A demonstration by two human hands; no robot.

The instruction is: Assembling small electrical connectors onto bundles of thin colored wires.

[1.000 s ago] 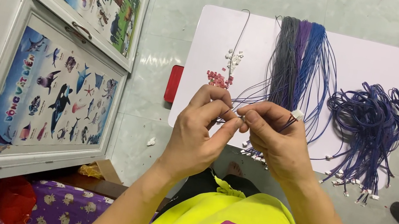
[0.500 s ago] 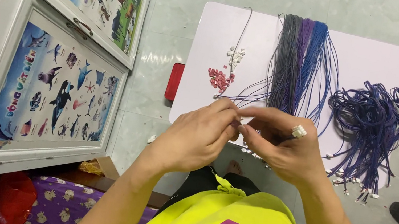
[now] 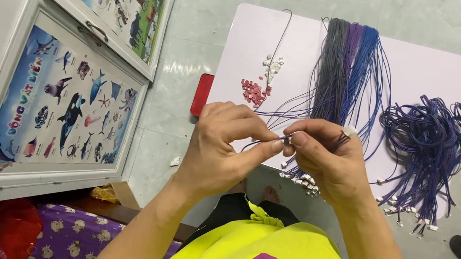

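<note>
On a pale tiled floor lies a white rectangular board [image 3: 428, 69], with a white-framed cabinet door bearing colourful sea-animal posters [image 3: 60, 101] at the left. On the board lie a small heap of red plastic connectors [image 3: 254, 93], white connectors [image 3: 272, 66], straight grey, purple and blue wires [image 3: 347, 68] and a tangled bundle of dark blue wires [image 3: 429, 135]. Near the board's near edge, the left hand [image 3: 221, 150] and right hand [image 3: 325, 158] pinch a thin wire end [image 3: 286, 139] between fingertips.
</note>
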